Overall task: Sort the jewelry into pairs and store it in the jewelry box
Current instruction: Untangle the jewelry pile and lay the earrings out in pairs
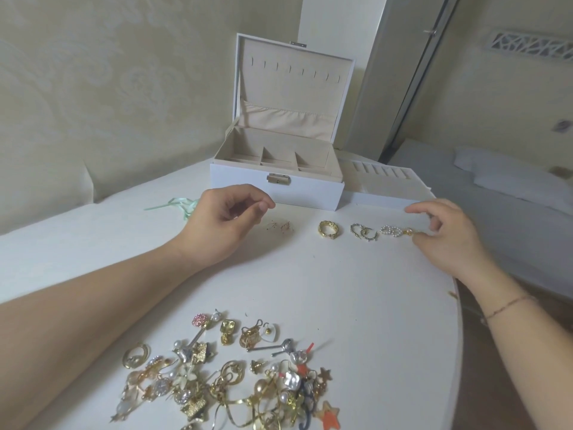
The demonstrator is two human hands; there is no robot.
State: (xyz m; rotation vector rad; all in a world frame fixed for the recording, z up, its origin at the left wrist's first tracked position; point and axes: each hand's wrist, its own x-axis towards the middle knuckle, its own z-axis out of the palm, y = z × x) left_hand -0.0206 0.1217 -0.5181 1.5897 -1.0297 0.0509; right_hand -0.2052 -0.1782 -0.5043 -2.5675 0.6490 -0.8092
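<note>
A white jewelry box (310, 189) stands open at the back of the white table, its compartments bare. In front of it lie a row of sorted pieces: two tiny reddish earrings (280, 226), gold rings (329, 230), silver hoop earrings (364, 232) and pearl earrings (393, 230). My right hand (446, 237) pinches the gold end of the pearl earrings on the table. My left hand (229, 218) hovers left of the reddish earrings with fingers curled, thumb and forefinger close; nothing is visible in it. A tangled pile of jewelry (223, 373) lies near me.
The box's removable white tray (384, 198) sits to the right of the box. A mint green ribbon (176, 206) lies behind my left hand. The table's curved edge (459, 321) runs down the right side, with a bed beyond it.
</note>
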